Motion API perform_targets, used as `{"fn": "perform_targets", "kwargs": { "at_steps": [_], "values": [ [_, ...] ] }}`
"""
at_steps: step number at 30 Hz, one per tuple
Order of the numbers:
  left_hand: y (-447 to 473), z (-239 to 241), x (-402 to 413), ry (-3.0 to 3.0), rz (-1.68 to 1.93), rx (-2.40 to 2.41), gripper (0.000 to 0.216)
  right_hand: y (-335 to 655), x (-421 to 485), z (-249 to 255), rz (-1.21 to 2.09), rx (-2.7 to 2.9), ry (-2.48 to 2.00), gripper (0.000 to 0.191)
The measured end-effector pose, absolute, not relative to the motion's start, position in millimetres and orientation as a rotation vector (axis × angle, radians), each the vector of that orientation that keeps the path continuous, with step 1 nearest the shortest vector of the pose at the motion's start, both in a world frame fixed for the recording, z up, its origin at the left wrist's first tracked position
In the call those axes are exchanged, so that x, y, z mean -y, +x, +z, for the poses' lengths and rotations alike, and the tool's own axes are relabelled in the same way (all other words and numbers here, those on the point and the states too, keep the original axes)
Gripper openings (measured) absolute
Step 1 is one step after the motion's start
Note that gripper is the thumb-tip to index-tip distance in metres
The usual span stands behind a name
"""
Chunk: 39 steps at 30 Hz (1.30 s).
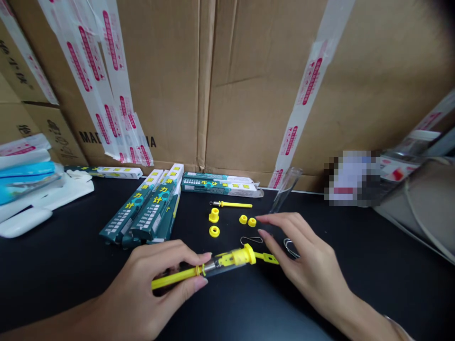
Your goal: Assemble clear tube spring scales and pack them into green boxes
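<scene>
Head view, as I stand watching. Left hand (137, 280): thumb and forefinger pinch the clear tube (224, 267) from opposite sides; the other fingers are mostly hidden. Tube held slantwise over the black worktop (220, 315), its yellow plug (250, 254) toward the right hand (311, 258). 1 yellow rod (174, 278) lies along the tube's left-hand end; 1 yellow strip (267, 258) projects past the plug to the right thumb's outline, contact unclear. Right hand: thumb and forefinger parted, small gap between tips, nothing seen gripped. Forefinger tip just beside 2 small yellow rings (252, 222); touch cannot be told. Thumb tip near 1 bent wire clip (251, 239).
</scene>
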<state>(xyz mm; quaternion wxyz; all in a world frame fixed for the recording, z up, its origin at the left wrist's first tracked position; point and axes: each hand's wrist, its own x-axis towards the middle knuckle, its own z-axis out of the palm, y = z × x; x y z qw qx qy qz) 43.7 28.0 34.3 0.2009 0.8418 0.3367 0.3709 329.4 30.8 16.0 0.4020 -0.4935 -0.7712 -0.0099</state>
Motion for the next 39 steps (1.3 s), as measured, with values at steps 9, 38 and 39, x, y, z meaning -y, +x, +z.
{"fn": "perform_targets", "kwargs": {
  "at_steps": [9,38,39],
  "values": [
    [45,31,-28,2.332,1.046,-0.928,0.018,331,-53,5,0.036,2.005,-1.42,0.02],
    [42,25,-30,2.342,1.057,-0.927,0.027,308,-16,21,1.336,1.24,-1.141,0.021],
    [42,24,-30,2.343,1.056,-0.92,0.027,308,-16,20,1.32,1.247,-1.144,0.023]
  ]
}}
